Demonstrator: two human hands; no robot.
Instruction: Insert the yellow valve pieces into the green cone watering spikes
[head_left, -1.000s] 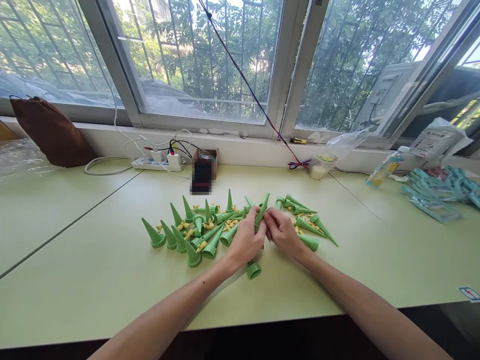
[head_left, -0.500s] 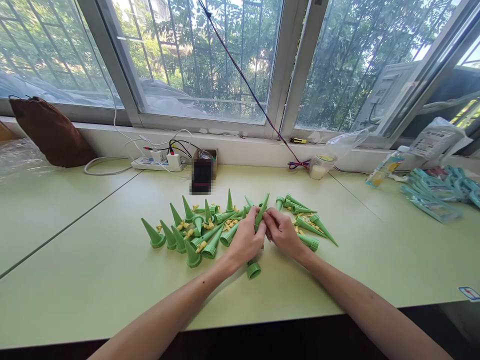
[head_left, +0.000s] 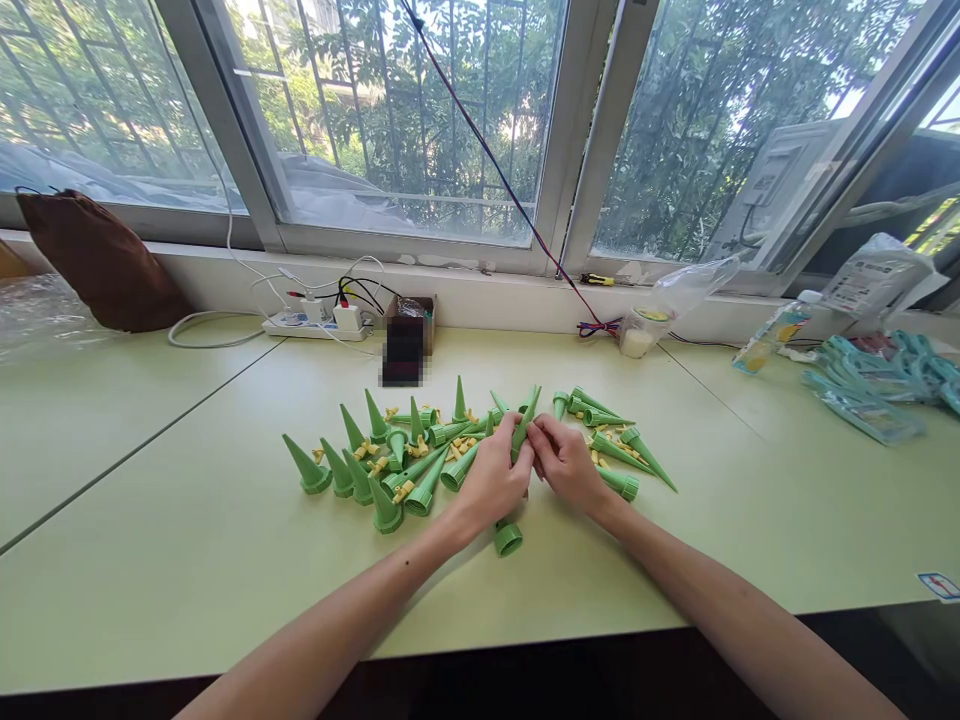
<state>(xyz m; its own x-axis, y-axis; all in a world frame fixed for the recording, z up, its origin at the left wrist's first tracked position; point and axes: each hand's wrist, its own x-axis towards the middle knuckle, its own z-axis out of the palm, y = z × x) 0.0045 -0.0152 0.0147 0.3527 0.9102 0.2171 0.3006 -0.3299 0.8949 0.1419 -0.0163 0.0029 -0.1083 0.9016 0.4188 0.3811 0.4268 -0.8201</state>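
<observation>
My left hand is wrapped round a green plastic plant-watering spike, its tip pointing up and slightly right. Against the side of that spike, the thumb and fingers of my right hand are pinched together; whatever they hold is hidden. Several more green spikes lie or stand on the table left of my hands, with small yellow valves among them. Another group of spikes and yellow pieces lies to the right. Below my left wrist, one spike's open capped end shows.
The pale green table ends at a near edge below my forearms. Along the window wall are a brown bag, a power strip, a small box, a bagged cup, a bottle and teal plastic items.
</observation>
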